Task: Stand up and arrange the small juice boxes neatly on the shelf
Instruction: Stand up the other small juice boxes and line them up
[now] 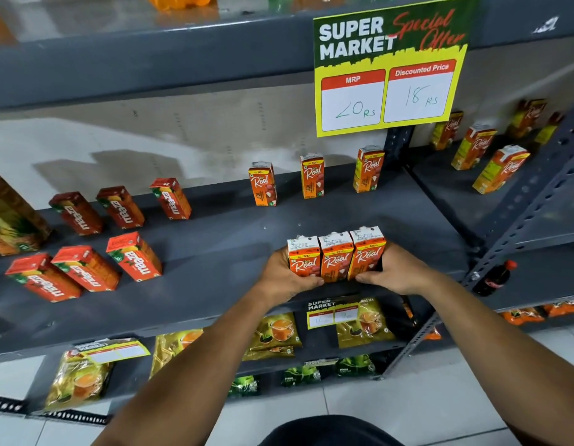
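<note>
Three small orange Real juice boxes (336, 257) stand upright side by side near the front of the grey shelf (214, 252). My left hand (280, 276) presses on the left box and my right hand (396, 270) on the right box, squeezing the row together. Three more Real boxes (311, 177) stand spaced apart along the back of the shelf. Several red Maaza boxes (134, 257) stand in two rows on the left half.
A yellow price sign (388, 72) hangs from the shelf above. More Real cartons (501, 170) stand on the adjoining right shelf past a slotted upright (520, 217). Tea packets (276, 336) fill the shelves below. A dark cola bottle (493, 280) lies at right.
</note>
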`<state>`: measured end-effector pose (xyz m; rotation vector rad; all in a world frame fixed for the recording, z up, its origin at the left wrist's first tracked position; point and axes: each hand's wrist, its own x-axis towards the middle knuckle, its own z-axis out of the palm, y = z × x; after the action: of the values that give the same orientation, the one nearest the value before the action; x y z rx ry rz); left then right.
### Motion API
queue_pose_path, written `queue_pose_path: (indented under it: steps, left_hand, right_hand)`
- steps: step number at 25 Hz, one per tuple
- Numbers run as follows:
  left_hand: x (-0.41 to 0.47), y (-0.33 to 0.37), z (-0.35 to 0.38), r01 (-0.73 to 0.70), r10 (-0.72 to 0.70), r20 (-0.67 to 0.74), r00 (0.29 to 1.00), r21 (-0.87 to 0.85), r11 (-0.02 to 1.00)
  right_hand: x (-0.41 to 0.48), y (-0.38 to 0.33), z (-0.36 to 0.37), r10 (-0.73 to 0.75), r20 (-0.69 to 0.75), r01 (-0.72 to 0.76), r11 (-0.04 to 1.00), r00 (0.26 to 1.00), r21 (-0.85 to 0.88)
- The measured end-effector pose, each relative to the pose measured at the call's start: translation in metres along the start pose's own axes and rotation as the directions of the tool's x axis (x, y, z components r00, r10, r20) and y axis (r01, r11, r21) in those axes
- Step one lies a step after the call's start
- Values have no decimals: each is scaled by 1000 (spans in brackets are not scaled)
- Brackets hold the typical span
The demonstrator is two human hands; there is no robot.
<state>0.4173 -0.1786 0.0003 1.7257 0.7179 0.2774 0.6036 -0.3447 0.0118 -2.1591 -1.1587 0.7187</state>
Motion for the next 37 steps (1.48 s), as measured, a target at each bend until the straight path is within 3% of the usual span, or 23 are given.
queue_pose_path:
  steps: [8, 26, 28, 32, 34, 37]
  left_hand:
    - [-3, -1, 2, -3, 3, -11, 1000, 18, 1000]
    - [-8, 0, 5, -59, 60, 24, 998, -52, 997]
    - [-10, 0, 1, -114, 121, 67, 990, -108, 988]
    - [-18, 2, -2, -166, 176, 19, 984, -234, 958]
    - [-25, 6, 6, -142, 118, -93, 989, -329, 934]
    - [-29, 6, 18, -123, 46, -175, 984, -463, 878]
  right_hand:
    - [1, -3, 2, -28, -25, 31, 990, 999, 135]
    - [-3, -2, 3, -32, 36, 25, 984, 999, 179]
    - [-7, 3, 0, -91, 24, 77, 933, 996, 350]
    - [-12, 5, -2, -52, -246, 224, 621, 968, 751]
    - [-13, 2, 2, 16, -304, 253, 512, 953, 821]
    - [-13, -7, 14, 68, -304, 235, 486, 950, 842]
